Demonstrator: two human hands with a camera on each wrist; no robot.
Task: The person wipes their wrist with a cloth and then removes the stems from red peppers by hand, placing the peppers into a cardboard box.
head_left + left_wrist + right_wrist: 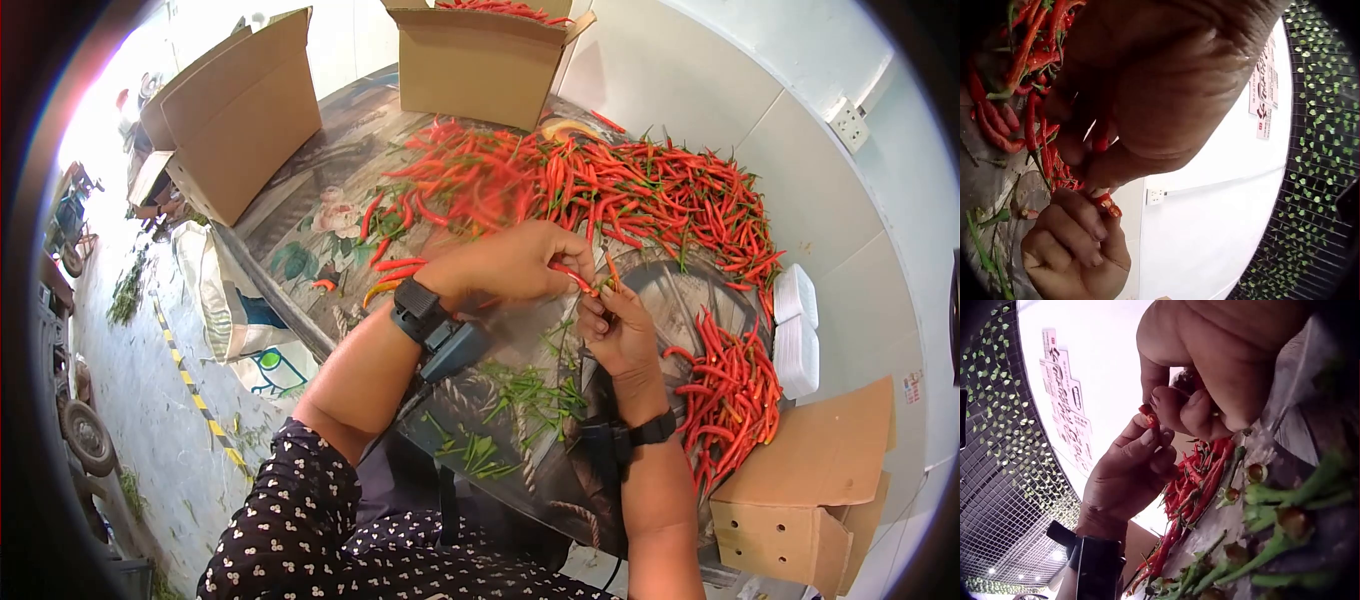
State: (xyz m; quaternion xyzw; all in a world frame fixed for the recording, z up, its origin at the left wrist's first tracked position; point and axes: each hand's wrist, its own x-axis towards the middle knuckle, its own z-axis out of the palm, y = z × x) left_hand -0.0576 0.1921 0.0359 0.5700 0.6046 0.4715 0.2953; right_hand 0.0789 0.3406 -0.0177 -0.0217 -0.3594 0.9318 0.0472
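My left hand [522, 262] pinches a red chili pepper [568, 274] by its body. The chili's torn end [1110, 205] shows pale seeds in the left wrist view. Close against that end is my right hand [622, 335], fingers curled, pinching a small green stem bit [606, 288] mostly hidden by the fingertips. Below the hands lie picked green stems [535, 395] on the patterned table cover. Beyond them spreads a large heap of stemmed red chilies [650, 195]. A smaller pile of chilies [735, 390] lies to the right of my right hand.
Cardboard boxes stand at the left [245, 110], back [480, 70] and right front [800, 480]; the back one holds chilies. White foam trays [795, 340] are stacked by the wall. A white sack [225, 300] hangs beside the table's left edge.
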